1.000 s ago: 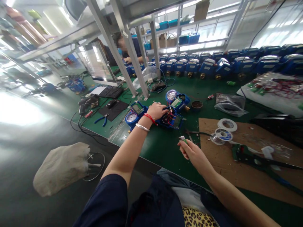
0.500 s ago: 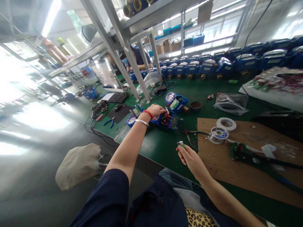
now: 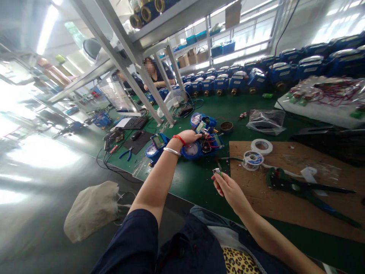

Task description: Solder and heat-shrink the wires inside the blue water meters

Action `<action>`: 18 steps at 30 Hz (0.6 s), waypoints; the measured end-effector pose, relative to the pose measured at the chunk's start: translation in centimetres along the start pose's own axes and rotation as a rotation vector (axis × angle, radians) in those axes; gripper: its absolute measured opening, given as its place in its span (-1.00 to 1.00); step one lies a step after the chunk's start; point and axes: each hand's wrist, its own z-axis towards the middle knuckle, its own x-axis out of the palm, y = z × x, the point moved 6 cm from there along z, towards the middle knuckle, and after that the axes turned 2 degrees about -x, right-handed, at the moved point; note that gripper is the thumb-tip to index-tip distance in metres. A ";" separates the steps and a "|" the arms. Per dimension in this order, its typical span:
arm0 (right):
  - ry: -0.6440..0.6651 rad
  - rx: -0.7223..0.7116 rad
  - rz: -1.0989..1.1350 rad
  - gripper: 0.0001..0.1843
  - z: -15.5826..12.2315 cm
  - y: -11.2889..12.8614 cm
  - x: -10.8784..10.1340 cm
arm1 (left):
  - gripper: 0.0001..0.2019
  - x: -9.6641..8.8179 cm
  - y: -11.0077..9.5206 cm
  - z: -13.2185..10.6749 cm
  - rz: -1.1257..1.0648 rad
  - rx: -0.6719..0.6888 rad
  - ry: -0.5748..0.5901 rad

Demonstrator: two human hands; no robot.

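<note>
My left hand [image 3: 188, 137] reaches out over the green bench and grips an opened blue water meter [image 3: 201, 146] with red wires and a green display showing. A red cord and a silver bangle circle that wrist. Two more blue meters lie close by, one [image 3: 155, 144] to its left and one [image 3: 202, 122] just behind it. Nearer to me, my right hand [image 3: 229, 188] is closed around a thin tool [image 3: 218, 171] with a small metal tip pointing up, held above the bench edge beside a brown board [image 3: 288, 198].
On the board lie a solder spool [image 3: 251, 158], a tape roll [image 3: 261, 146] and long green-handled pliers [image 3: 305, 188]. A row of blue meters [image 3: 256, 76] lines the back. Keyboard [image 3: 136, 122], blue pliers [image 3: 127, 153] and cables sit left. Two other people work far behind the frame posts. A cloth bag [image 3: 92, 209] lies on the floor.
My left hand has drawn the opened meter a little toward me and turned it, so its round dial now faces up. My right hand stays put with the tool.
</note>
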 end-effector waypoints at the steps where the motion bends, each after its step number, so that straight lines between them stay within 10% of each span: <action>1: 0.004 0.002 0.015 -0.56 0.0 0.1 -0.1 | -0.51 0.2 -0.1 -0.3 -0.012 -0.009 0.003; 13: 0.113 0.226 0.467 -0.40 0.4 1.1 0.6 | -0.30 3.6 -0.4 -8.3 -0.108 -0.128 -0.110; 18: 0.096 0.259 0.362 -0.37 1.0 2.9 -0.5 | -0.31 2.1 -2.0 -10.3 -0.044 -0.113 -0.363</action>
